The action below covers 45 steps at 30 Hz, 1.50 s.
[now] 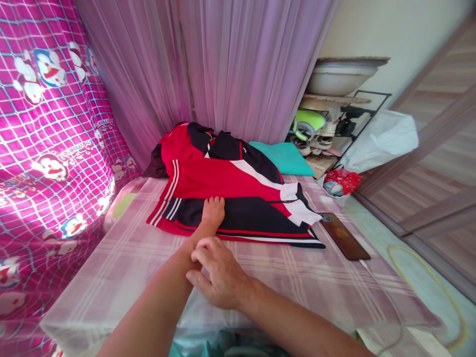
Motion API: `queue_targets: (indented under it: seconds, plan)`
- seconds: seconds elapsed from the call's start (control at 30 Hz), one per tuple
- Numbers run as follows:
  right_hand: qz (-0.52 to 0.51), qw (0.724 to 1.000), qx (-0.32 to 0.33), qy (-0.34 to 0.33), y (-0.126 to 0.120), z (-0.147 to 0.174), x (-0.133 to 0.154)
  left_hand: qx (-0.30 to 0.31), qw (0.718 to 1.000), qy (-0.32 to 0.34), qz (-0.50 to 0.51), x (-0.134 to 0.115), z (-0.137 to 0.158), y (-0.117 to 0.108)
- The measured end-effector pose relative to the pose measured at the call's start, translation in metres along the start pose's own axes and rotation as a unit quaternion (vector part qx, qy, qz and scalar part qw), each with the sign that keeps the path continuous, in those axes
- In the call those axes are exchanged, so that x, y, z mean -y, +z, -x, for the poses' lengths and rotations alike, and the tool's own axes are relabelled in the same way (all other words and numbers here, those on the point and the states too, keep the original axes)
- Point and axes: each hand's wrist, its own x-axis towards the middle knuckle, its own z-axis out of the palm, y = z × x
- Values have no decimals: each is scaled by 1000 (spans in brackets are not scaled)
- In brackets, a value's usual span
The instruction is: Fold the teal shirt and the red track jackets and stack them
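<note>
A red, navy and white track jacket (223, 181) lies folded lengthwise on the table, its striped hem at the left and its collar end at the right. My left hand (213, 210) rests flat on the navy sleeve near the jacket's front side, fingers pointing away from me. Over my left forearm, my right hand (221, 275) has its fingers bent and its thumb apart from them. Its fingertips are at the forearm's skin, and nothing shows between them. Behind the folded jacket sits a rumpled heap of red and navy clothing (189, 141).
A plaid cloth covers the table (122, 263). A brown-cased phone (344, 235) with a white cable lies at the right. Turquoise folded fabric (284, 157) is at the back. Beyond stands a rack (344, 101) with basins and shoes. Pink patterned cloth (48, 163) hangs left.
</note>
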Motion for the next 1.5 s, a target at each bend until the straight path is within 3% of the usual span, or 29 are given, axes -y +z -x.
queue_targets:
  seconds: [0.27,0.4,0.57,0.67,0.77,0.93,1.0,1.1,1.27,1.4,1.5]
  plan:
    - [5,1000,1,6,0,-18,-22,5,1000,-10,9,-1,-1,0]
    - [5,1000,5,21,0,-8,-12,-4,1000,-7,10,0,0,1]
    - [5,997,70,32,-12,7,-8,-9,1000,-1,11,3,-1,2]
    - [67,995,63,35,-29,-6,-39,-10,1000,0,15,5,-2,4]
    - [183,979,33,88,-54,-20,-92,-19,1000,2,22,9,-2,5]
    - [332,894,139,269,-89,-1,-174,-38,999,-4,34,14,-1,11]
    - [351,876,142,299,-94,13,-189,-31,999,-5,42,14,-2,13]
    - [366,871,131,301,-95,24,-195,5,998,14,56,17,-1,15]
    - [360,875,124,300,-95,24,-191,5,998,60,29,57,21,10]
    - [353,890,104,269,-94,27,-194,-15,999,50,1,99,44,0]
    - [357,887,102,275,-91,28,-198,-40,998,32,-22,112,52,-4]
